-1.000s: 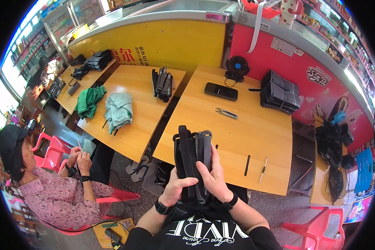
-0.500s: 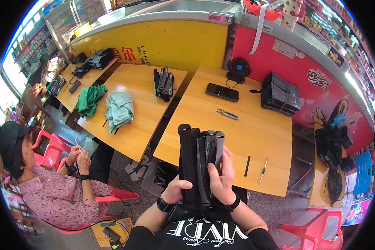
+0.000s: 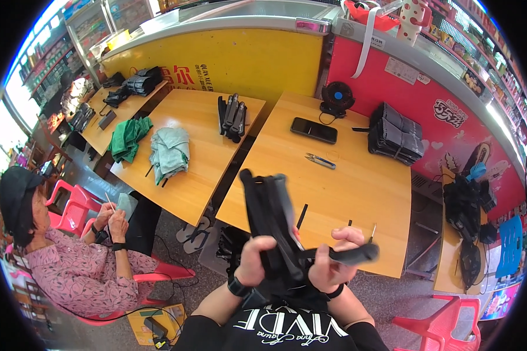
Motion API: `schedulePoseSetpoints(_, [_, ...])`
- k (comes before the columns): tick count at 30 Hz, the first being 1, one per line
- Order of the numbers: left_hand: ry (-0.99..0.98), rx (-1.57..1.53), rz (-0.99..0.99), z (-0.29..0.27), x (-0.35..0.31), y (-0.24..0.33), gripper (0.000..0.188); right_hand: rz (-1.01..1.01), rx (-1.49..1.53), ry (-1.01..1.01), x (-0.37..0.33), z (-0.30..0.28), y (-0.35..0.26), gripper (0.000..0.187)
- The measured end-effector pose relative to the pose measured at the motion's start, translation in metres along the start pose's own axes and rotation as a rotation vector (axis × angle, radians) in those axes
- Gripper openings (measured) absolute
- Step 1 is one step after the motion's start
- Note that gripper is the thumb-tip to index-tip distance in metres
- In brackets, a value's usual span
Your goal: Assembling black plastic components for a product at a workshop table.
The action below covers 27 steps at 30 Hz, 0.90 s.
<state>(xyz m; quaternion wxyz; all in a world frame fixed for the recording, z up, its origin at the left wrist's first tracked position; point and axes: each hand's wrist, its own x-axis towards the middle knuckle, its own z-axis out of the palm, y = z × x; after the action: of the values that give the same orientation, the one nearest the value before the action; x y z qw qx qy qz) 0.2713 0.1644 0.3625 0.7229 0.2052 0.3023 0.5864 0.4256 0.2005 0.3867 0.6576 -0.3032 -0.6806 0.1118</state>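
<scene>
Umbrella (image 3: 269, 216), black and folded, stands low in the frame's centre, over the near edge of the wooden counter (image 3: 357, 187). Left hand (image 3: 253, 260) has its fingers clenched around the lower part; right hand (image 3: 334, 257) grips a black sleeve (image 3: 348, 254) sticking out to the right. In the lower left sits a person (image 3: 58, 257) in a patterned shirt. Upper right on the counter lies a stack of black umbrellas (image 3: 395, 134), then a fan (image 3: 335, 96), a phone (image 3: 314, 130), and small pliers (image 3: 320, 160) mid-counter.
</scene>
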Motion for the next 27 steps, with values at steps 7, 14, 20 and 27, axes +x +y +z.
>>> schedulePoseSetpoints(7, [0.016,-0.117,0.168,-0.001,0.004,0.046,0.066,0.312,0.635,0.062,-0.002,-0.002,-0.012,0.026])
schedulePoseSetpoints(14, [0.296,-0.216,0.306,-0.076,0.058,0.14,0.043,0.046,0.523,0.506,0.042,-0.071,-0.011,0.02])
schedulePoseSetpoints(20, [0.547,0.254,0.312,-0.179,0.146,0.172,0.023,0.45,0.235,0.375,0.024,-0.091,0.007,0.038])
schedulePoseSetpoints(27, [0.764,0.482,0.34,-0.242,0.246,0.167,0.055,0.788,0.257,0.241,0.003,-0.084,0.027,0.037])
